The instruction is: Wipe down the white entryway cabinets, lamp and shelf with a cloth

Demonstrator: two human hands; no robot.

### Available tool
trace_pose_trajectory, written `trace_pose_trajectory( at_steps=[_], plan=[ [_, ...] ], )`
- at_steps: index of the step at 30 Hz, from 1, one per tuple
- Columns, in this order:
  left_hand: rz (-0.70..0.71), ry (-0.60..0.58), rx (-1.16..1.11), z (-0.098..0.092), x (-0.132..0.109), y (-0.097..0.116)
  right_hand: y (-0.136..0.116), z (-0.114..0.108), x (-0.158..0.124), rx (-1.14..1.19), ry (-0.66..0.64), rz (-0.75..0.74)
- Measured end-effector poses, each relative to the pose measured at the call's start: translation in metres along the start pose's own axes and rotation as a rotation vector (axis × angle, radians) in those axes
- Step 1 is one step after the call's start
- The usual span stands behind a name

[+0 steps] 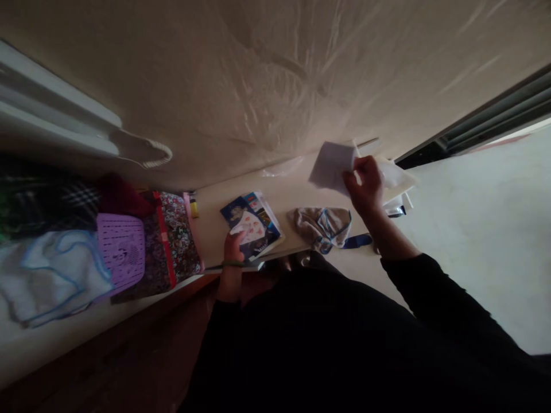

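Observation:
My right hand (367,182) is closed on folded white paper (332,164), lifted over the right part of the narrow cream surface (210,221). Close to the front edge, my left hand (233,245) pinches a white piece with reddish spots (252,228); whether it is paper or cloth I cannot tell. Below that piece lies a small stack of booklets (263,244), with a dark blue one (235,211) at its far left corner. A crumpled grey-beige cloth with blue edging (303,221) rests between my hands.
On the left are a patterned bag with red trim (183,229), a purple plastic basket (123,246) and a pale blue-edged cloth (55,275). A small yellow object (194,208) stands beside the bag. The wall (206,115) rises directly behind the surface.

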State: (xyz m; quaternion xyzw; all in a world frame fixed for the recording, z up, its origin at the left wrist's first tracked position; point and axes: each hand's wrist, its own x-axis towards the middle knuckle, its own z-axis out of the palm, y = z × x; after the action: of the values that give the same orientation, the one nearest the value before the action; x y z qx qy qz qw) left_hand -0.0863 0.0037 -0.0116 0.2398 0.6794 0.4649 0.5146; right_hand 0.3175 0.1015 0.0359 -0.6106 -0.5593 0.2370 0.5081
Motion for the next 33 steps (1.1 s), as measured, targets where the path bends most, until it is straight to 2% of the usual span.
trace_pose_trajectory(
  at_steps=[3,5,7,9,12,15,18,20,22,26,29,33],
  plan=[
    [-0.042,-0.011,0.005,0.007,-0.003,-0.004,-0.031,0.014,-0.038,-0.092,-0.196,-0.385],
    [-0.083,-0.015,-0.012,0.019,-0.008,-0.01,-0.04,0.034,-0.069,-0.152,-0.349,-0.513],
    [-0.103,-0.011,-0.041,0.03,-0.013,-0.018,-0.039,0.052,-0.1,-0.201,-0.448,-0.542],
    [-0.11,-0.001,-0.08,0.038,-0.018,-0.024,-0.032,0.064,-0.126,-0.231,-0.49,-0.502],
    [-0.08,-0.009,-0.14,0.042,-0.026,-0.028,-0.023,0.065,-0.148,-0.221,-0.574,-0.455],
    [-0.031,-0.032,-0.197,0.043,-0.03,-0.026,-0.017,0.056,-0.139,-0.174,-0.695,-0.446],
    [-0.073,0.028,-0.213,0.045,-0.03,-0.025,-0.007,0.055,-0.108,-0.278,-0.706,-0.439],
    [-0.107,0.05,-0.207,0.045,-0.028,-0.025,0.006,0.063,-0.083,-0.402,-0.76,-0.465],
    [-0.126,0.053,-0.203,0.045,-0.026,-0.026,0.019,0.074,-0.065,-0.474,-0.88,-0.523],
    [-0.171,0.051,-0.204,0.044,-0.023,-0.029,0.035,0.092,-0.052,-0.48,-1.082,-0.684],
    [-0.179,0.048,-0.22,0.045,-0.021,-0.033,0.038,0.097,-0.057,-0.481,-1.09,-0.7],
    [-0.177,0.045,-0.251,0.044,-0.021,-0.037,0.039,0.101,-0.058,-0.444,-1.036,-0.712]
  ],
)
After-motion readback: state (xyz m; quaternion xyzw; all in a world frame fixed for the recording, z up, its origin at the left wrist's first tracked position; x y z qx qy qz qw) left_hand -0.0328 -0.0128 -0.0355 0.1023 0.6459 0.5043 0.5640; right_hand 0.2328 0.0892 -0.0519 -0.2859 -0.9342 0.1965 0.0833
